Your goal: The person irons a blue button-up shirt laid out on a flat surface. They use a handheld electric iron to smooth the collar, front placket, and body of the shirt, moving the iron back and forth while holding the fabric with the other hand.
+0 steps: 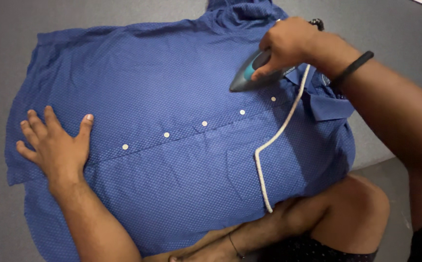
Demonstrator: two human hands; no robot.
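A blue dotted button-up shirt (172, 97) lies spread flat, its row of white buttons (204, 123) running diagonally across the middle. My right hand (288, 46) grips the handle of a teal and dark grey iron (247, 77), whose tip rests on the shirt near the collar (327, 104). A white cord (281, 131) trails from the iron down over the shirt toward my lap. My left hand (55, 145) presses flat on the shirt's left part, fingers spread, holding nothing.
The shirt rests on a grey padded surface (7, 48) that ends at the right (371, 155). My bare knee and leg (351, 208) sit at the bottom right, against the shirt's edge. A black band (354, 68) circles my right wrist.
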